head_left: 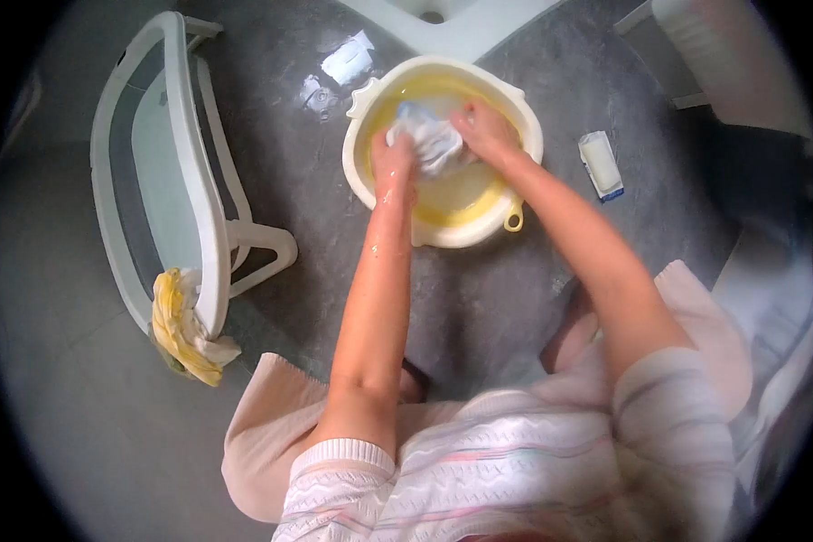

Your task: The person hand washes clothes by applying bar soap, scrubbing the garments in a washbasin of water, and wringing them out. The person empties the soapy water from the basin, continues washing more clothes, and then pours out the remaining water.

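Gripping a motion-blurred white cloth (438, 149) with some blue at its far edge, the left hand (395, 154) clasps its left end and the right hand (486, 131) clasps its right. The cloth is within the rim of a white-and-yellow basin (532, 143), nearer the far edge; whether it touches the bottom I cannot tell. On the grey floor (285, 172), a pale bar in a wrapper (599, 166) lies beyond the basin's right edge, and a white packet (348, 59) beyond its far-left edge. Farther left, a yellow cloth (179, 339) hangs over the near end of a white-and-grey tub (187, 135).
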`<state>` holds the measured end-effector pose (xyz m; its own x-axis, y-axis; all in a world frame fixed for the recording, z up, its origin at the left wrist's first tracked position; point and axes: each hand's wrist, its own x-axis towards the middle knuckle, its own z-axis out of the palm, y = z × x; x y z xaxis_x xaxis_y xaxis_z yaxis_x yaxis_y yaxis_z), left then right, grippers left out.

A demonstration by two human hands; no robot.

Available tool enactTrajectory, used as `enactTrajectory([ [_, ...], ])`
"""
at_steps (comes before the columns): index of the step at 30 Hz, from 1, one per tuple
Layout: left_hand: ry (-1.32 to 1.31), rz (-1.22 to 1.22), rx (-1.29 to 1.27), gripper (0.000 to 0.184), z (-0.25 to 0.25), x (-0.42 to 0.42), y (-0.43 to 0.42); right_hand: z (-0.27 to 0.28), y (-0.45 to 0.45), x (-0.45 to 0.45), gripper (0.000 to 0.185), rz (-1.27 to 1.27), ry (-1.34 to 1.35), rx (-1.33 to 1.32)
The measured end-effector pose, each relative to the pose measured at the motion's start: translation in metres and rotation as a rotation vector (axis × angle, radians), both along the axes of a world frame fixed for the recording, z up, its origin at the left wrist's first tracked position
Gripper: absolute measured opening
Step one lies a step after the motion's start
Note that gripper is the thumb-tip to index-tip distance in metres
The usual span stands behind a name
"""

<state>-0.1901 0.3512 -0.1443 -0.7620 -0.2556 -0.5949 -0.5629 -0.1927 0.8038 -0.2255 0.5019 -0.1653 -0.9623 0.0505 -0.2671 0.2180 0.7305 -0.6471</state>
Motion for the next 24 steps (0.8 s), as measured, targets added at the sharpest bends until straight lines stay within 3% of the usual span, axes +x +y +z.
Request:
enactTrajectory([
  [3,-0.048,0.019,-0.006,0.042,-0.025,0.007,0.000,-0.020,-0.009,0.023,0.040,0.362,0.223,0.311],
  [6,-0.038,0.024,0.340,0.054,-0.046,0.007,-0.006,-0.017,-0.012,0.012,0.037,0.184,-0.068,0.147],
  [9,-0.090,0.118,0.713,0.052,-0.020,0.007,-0.005,0.006,-0.033,0.013,0.030,0.068,-0.047,-0.100],
  [12,0.086,0.040,0.766,0.046,-0.087,0.008,-0.025,0.058,-0.071,0.048,0.024,0.293,0.167,-0.205],
  [13,0.056,0.042,0.983,0.036,-0.030,0.019,-0.015,0.071,-0.080,0.061,0.024,0.377,0.219,-0.213],
  [14,0.135,0.053,0.877,0.034,-0.034,0.021,-0.013,0.077,-0.084,0.068,0.024,0.456,0.267,-0.223],
  [16,0.291,0.066,0.659,0.030,-0.046,0.023,-0.008,0.048,-0.076,0.045,0.024,0.262,0.187,-0.134],
  [19,0.044,0.187,0.559,0.028,-0.021,0.008,-0.002,0.027,-0.044,0.001,0.026,-0.007,0.075,-0.111],
  [20,-0.027,0.237,0.552,0.029,-0.010,0.006,-0.002,0.020,-0.026,-0.011,0.027,0.016,0.112,-0.134],
  [24,0.032,-0.180,0.182,0.037,-0.007,-0.005,-0.030,0.035,0.022,-0.033,0.026,0.102,0.145,-0.401],
])
